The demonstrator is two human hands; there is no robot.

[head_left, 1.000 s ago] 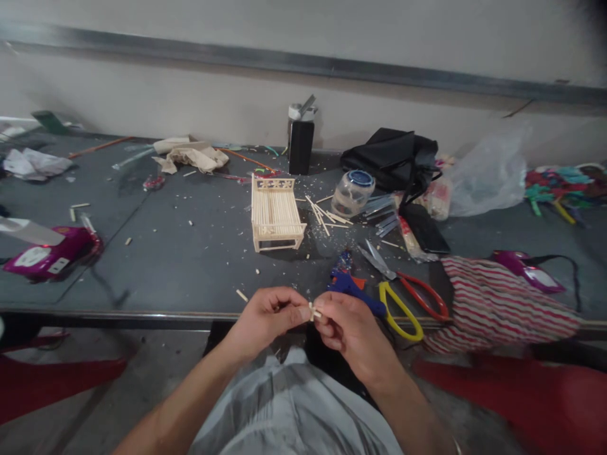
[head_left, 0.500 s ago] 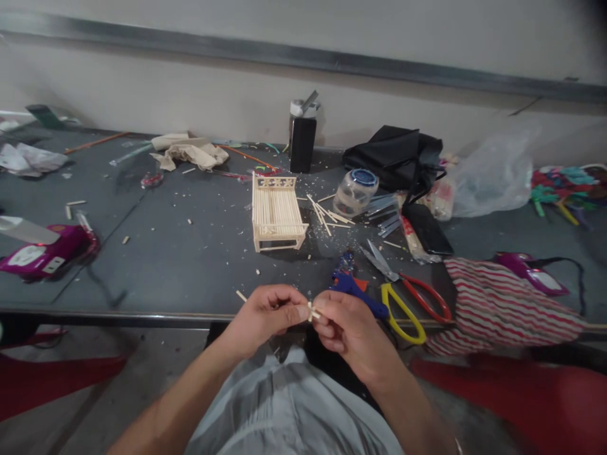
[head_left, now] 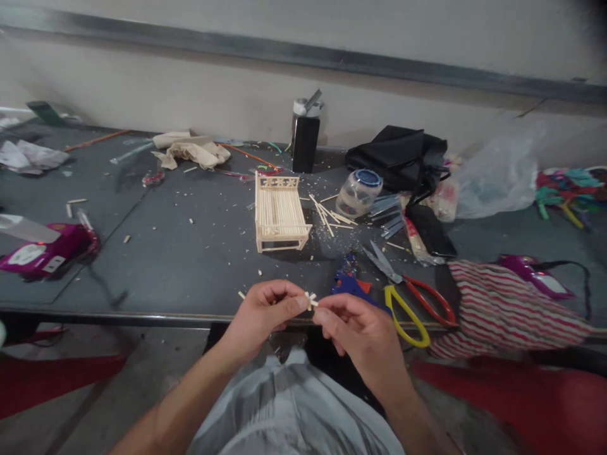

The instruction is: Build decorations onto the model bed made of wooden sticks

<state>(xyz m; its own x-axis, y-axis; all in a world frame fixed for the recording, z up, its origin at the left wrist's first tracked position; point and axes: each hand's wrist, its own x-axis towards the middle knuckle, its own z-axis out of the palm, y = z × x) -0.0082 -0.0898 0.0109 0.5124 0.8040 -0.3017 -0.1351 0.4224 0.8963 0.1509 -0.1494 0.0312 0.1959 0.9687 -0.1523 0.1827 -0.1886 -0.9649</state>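
A star in our left hand

We pinch it between left thumb and fingers near the table's front edge; our right hand is just beside, its grip unclear. It looks light, stiff, fragile, best held at its middle, not its stubby arms. Beyond: smooth scissors, the slatted bed, thin straight sticks.

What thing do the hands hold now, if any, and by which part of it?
The left hand pinches a small star-shaped wooden piece by its left side. The right hand is at its right side; whether it grips cannot be told.
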